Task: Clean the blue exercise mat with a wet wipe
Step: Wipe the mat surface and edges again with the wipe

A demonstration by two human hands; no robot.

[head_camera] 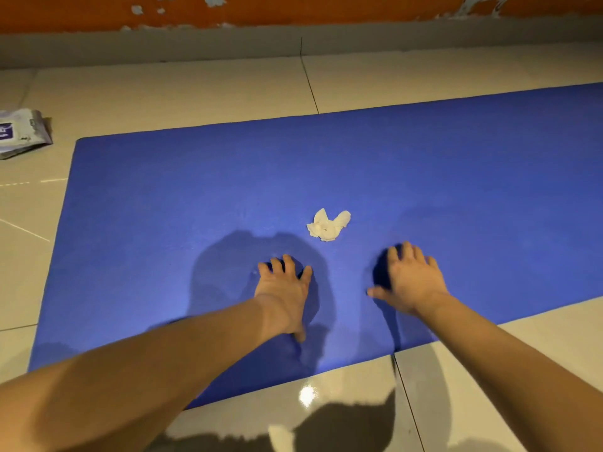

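Observation:
The blue exercise mat (pixel 424 164) lies flat on a tiled floor and fills most of the view. A crumpled white wet wipe (pixel 328 226) rests on the mat near its middle, untouched by either hand. My left hand (pixel 284 293) is spread over the mat just below and left of the wipe, fingers apart and holding nothing. My right hand (pixel 409 280) hovers over the mat to the right of the wipe, fingers spread and empty. Neither hand reaches the wipe.
A pack of wet wipes (pixel 21 132) lies on the glossy tiled floor (pixel 195 89) at the far left, beyond the mat's left end. An orange wall with peeling paint (pixel 293 11) and a grey skirting run along the back.

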